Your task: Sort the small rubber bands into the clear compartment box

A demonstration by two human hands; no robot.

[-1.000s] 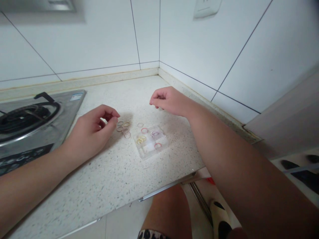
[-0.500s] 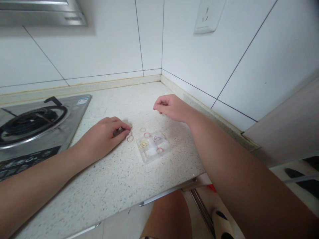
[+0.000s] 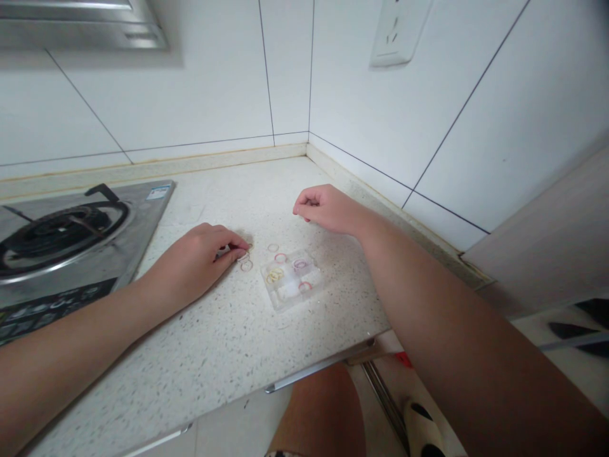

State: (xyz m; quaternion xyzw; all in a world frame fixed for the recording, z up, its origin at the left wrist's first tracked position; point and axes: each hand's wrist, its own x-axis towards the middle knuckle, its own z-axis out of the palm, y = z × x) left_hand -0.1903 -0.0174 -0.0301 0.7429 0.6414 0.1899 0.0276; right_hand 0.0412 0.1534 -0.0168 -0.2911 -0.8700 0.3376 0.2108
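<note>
Left hand [image 3: 197,260] low, fingers [image 3: 232,238] drawn together, right hand [image 3: 328,206] loosely curled inward

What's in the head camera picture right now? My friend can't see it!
A person's left hand has its fingers at some thin rings on a speckled counter. Close by is a clear divided box with yellow rings, purple rings and a pinkish ring. The right hand hovers, curled, beyond it.

box [image 3: 289,294]: clear plastic, glossy | table [image 3: 200,355]: smooth, speckled, stone-like | hob [image 3: 141,223]: metal, dull sheen | hood [image 3: 80,32]: shiny metal | wall tiles [image 3: 214,82]: smooth, softly glossy | socket [image 3: 399,32]: smooth plastic
</note>
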